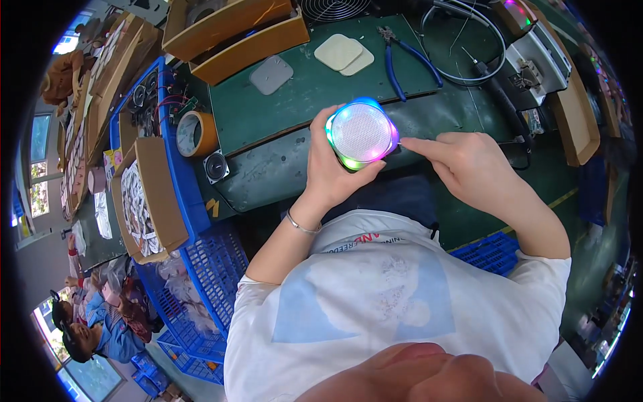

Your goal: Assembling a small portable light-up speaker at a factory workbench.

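Observation:
My left hand (326,164) is wrapped round a small speaker (362,134) with a round silvery mesh face and glowing edges in blue, green and pink. The mesh faces up toward me, above the near edge of the bench. On its right, my right hand (472,161) points its index finger at the speaker's side, the tip touching or very close to it. The other right fingers are curled, and no held object shows in that hand. Beyond the speaker lie blue-handled cutting pliers (395,63), two cream rounded pads (345,53) and a grey pad (271,75).
A tape roll (197,134) and a bare speaker driver (216,166) sit at the left of the green bench (268,177). Blue crates (213,268) and a cardboard box of parts (164,201) flank it. A coiled cable (462,82) lies far right. People are at the left.

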`<state>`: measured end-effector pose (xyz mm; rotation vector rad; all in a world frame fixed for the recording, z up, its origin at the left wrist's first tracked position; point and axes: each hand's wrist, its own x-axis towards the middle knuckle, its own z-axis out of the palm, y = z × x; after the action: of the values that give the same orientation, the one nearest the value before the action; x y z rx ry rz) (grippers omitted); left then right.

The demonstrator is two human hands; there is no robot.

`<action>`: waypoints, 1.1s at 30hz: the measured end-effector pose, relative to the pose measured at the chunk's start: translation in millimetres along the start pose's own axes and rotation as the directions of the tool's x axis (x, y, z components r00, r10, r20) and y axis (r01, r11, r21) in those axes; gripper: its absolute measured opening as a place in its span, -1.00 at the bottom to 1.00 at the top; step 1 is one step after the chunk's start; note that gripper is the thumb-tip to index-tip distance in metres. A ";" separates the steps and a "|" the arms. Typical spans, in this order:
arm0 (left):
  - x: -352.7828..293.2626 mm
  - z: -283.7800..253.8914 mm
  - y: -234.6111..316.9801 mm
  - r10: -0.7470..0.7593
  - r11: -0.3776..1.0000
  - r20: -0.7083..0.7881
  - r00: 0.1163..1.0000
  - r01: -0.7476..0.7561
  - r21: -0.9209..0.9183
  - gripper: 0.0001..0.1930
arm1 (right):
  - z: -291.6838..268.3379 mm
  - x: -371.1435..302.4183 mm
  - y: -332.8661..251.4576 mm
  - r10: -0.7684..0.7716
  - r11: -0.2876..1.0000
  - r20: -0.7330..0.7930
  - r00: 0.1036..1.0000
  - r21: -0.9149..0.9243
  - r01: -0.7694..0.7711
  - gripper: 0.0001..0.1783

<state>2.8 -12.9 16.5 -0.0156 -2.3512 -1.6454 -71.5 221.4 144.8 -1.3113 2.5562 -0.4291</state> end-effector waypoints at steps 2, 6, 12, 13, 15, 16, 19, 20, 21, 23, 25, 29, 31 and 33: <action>-0.1 0.1 1.3 0.006 1.000 -0.003 1.000 -0.006 -0.008 0.08 | -1.1 1.8 -2.5 -0.001 1.000 -0.003 1.000 -0.005 0.001 -0.49; 0.3 -0.2 0.0 0.030 1.000 -0.011 0.999 -0.030 -0.002 0.08 | -1.9 6.8 -3.9 -0.003 0.999 -0.007 1.000 -0.040 0.003 -0.48; 2.2 0.0 3.9 0.028 0.999 -0.002 1.000 -0.028 -0.031 0.09 | -4.9 13.9 -3.3 -0.001 0.995 0.029 1.000 -0.097 0.004 -0.48; 1.9 0.2 3.5 0.027 0.999 0.000 1.000 -0.027 -0.031 0.09 | -5.6 14.4 -2.9 -0.011 0.994 0.039 0.999 -0.112 0.016 -0.48; 1.4 0.1 2.4 0.005 1.000 0.001 1.000 -0.005 -0.030 0.08 | -5.7 15.8 -2.0 -0.034 0.992 0.035 0.999 -0.123 0.038 -0.49; 1.2 0.0 2.2 0.003 1.000 0.002 1.000 -0.003 -0.030 0.08 | -5.7 16.5 -1.5 -0.057 0.989 0.030 0.998 -0.136 0.061 -0.50; 0.9 -0.6 2.3 -0.001 1.000 0.006 1.000 0.001 -0.017 0.08 | -6.0 18.6 0.3 -0.072 0.987 0.049 0.996 -0.139 0.078 -0.49; 1.3 -0.5 2.5 -0.007 0.999 0.011 1.000 0.007 -0.039 0.08 | -4.9 18.3 1.6 -0.070 0.987 0.050 0.996 -0.138 0.076 -0.49; 1.8 -0.4 2.7 -0.013 0.998 0.015 1.000 0.014 -0.061 0.08 | -2.8 17.3 3.3 -0.070 0.993 0.032 0.997 -0.098 0.072 -0.49; 2.2 -1.3 3.1 -0.011 0.999 0.022 1.000 0.012 -0.042 0.08 | 0.2 15.8 4.1 -0.065 0.996 0.016 0.998 -0.055 0.066 -0.48; 3.0 -0.7 3.7 -0.012 1.000 0.030 0.999 0.013 -0.023 0.08 | 3.1 13.8 2.7 -0.029 0.999 -0.001 1.000 -0.030 0.029 -0.47; 3.6 -0.2 3.5 0.027 1.000 0.034 0.999 -0.027 -0.011 0.09 | 12.7 11.0 5.8 -0.054 0.998 -0.016 0.998 -0.044 0.053 -0.46; 3.0 -1.5 2.9 0.045 0.999 0.036 0.998 -0.045 0.008 0.10 | 26.5 7.3 12.1 -0.075 0.995 -0.100 0.992 0.058 0.081 -0.42; 2.9 -1.4 3.2 0.031 0.999 0.045 0.998 -0.032 0.022 0.10 | 43.2 2.5 14.6 -0.073 0.989 -0.175 0.982 0.117 0.094 -0.40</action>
<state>0.9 -13.5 20.6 -0.0859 -2.3897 -1.6198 -69.2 221.0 99.2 -1.3952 2.5666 -0.7363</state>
